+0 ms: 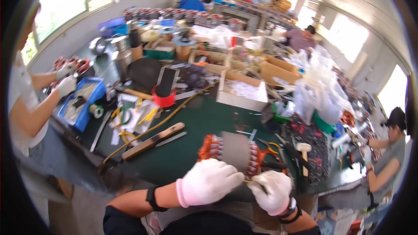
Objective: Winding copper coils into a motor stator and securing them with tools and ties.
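Observation:
A motor stator [235, 148] lies on its side on the green table in front of me, with a grey core and orange copper windings [208, 147] at both ends. White wedge-like tips ring the core. My left hand [211, 182], in a white glove with a pink cuff, is closed at the stator's near side. Close by on the right, my gloved right hand [272, 191] is pinched. A short thin yellow strand [247, 181] runs between the fingertips of both hands; its ends are hidden in the gloves.
Right of the stator lie orange-handled pliers [272, 148] and a pale mallet [304, 156]. To the left are a wooden stick [153, 141], scissors and a blue bin [82, 104]. A white box [242, 92] stands beyond. Co-workers sit or stand on both sides.

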`<state>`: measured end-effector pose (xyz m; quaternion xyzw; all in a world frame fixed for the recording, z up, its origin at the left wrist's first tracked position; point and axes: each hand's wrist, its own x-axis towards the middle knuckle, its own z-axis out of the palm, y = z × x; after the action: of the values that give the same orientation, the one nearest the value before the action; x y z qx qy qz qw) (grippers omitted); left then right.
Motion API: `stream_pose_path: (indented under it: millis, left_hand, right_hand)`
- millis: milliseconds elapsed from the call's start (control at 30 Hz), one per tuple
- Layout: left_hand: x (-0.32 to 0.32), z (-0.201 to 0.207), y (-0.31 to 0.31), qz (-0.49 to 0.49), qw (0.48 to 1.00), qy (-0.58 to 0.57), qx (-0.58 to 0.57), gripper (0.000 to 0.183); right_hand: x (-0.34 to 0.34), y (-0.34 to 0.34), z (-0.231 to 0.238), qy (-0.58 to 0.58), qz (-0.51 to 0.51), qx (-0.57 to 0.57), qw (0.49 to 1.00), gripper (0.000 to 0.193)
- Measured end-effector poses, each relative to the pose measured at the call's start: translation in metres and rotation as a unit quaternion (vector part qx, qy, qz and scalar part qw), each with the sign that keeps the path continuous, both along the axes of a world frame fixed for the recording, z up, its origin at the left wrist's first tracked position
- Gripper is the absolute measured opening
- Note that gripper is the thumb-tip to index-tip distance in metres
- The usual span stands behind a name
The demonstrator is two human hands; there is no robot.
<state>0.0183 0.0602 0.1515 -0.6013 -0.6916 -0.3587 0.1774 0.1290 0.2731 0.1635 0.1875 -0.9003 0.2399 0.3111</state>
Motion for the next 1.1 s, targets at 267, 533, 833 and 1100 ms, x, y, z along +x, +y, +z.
stream_pose_path:
  millis: [267, 533, 833, 1100]
  left_hand:
    - [-0.003, -0.039, -0.036, -0.011, 0.978, -0.19, 0.081, 0.016]
    - [-0.072, -0.07, -0.104, 0.223, 0.879, -0.42, 0.041, 0.003]
    - [-0.081, -0.098, -0.049, 0.141, 0.925, -0.351, -0.02, 0.016]
    - [-0.083, -0.105, -0.028, 0.19, 0.946, -0.259, -0.036, 0.019]
  right_hand:
    - [-0.012, -0.006, 0.0, -0.097, 0.026, 0.045, 0.994, 0.024]
    - [-0.058, 0.074, -0.022, -0.272, -0.172, 0.068, 0.944, 0.024]
    - [-0.02, 0.108, -0.046, -0.448, -0.226, -0.095, 0.86, 0.025]
    - [-0.027, 0.108, -0.032, -0.475, -0.223, -0.003, 0.851, 0.028]
